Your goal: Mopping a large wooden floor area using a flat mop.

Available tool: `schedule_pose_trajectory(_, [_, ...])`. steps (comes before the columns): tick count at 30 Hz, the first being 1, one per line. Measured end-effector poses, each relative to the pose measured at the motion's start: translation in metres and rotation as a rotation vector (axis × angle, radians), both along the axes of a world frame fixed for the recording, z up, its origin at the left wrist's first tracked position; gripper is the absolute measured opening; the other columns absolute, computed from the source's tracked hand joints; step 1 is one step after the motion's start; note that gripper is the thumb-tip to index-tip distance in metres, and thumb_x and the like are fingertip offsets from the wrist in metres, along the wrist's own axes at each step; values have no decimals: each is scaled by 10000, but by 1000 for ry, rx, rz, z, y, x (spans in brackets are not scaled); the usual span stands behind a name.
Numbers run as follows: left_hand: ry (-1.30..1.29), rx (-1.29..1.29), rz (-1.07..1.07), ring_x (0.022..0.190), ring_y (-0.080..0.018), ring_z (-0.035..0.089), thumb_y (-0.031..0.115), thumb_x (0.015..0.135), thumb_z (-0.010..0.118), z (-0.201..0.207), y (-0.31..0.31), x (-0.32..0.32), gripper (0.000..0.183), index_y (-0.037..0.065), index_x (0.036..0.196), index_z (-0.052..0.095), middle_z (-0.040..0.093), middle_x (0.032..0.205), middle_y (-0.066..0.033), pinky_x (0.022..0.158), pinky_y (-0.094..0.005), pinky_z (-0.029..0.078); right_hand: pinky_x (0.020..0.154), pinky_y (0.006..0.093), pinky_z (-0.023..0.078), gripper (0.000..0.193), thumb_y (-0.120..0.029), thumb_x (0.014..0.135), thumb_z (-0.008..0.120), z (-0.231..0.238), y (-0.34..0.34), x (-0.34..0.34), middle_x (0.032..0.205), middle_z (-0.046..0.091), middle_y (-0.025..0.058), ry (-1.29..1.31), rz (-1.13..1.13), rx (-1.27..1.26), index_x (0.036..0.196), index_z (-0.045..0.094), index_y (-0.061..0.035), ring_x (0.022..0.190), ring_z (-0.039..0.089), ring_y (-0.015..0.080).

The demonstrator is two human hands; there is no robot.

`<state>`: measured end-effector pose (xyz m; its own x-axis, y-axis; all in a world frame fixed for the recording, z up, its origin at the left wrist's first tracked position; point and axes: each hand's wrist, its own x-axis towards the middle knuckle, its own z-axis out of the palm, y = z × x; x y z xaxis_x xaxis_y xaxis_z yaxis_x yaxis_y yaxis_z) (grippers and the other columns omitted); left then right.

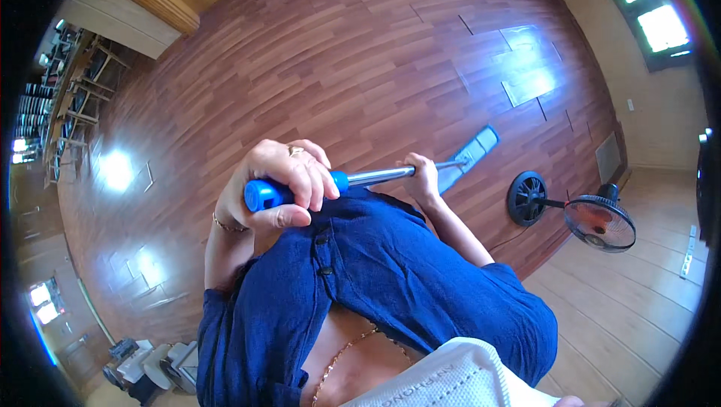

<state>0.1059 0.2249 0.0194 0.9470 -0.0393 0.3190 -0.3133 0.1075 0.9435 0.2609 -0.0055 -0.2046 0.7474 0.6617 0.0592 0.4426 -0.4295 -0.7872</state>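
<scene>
Left hand (289,178) is curled firmly around the blue grip (268,194) at the upper end of the mop pole (379,176), just left of centre; the right hand (422,176) is closed around the bare metal lower down, towards three o'clock. From there the pole runs to the flat blue mop head (481,146) on the wood floor (323,69), between two and three o'clock. Good practice would be steering with the lower hand, pivoting at the upper, pressing evenly so the pad stays flat, and keeping clear of the fan (599,223) at three o'clock.
</scene>
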Motion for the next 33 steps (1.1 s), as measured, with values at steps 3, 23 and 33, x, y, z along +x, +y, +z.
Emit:
schedule_pose_trajectory(3, [-35,-100,-60,705,-224,650,233,656,795,0,-1,12,249,99,619,588,635,652,-40,818,-374,411,567,443,449,228,-176,718,696,5,-10,-13,638,570,194,53,-69,-64,619,547,-35,661,583,402])
schedule_pose_trajectory(23, [-113,30,290,654,-222,622,196,678,722,49,-57,-143,223,90,576,553,605,605,-30,766,-390,423,560,431,428,321,-221,750,718,46,19,-95,592,564,139,22,459,-47,580,498,-60,599,580,348])
schedule_pose_trajectory(33, [-33,468,756,690,-212,645,124,677,738,74,-156,-283,183,121,659,556,610,664,-8,750,-390,463,517,451,388,327,-225,752,700,26,90,-190,570,501,161,-69,1110,80,595,464,-61,588,528,388])
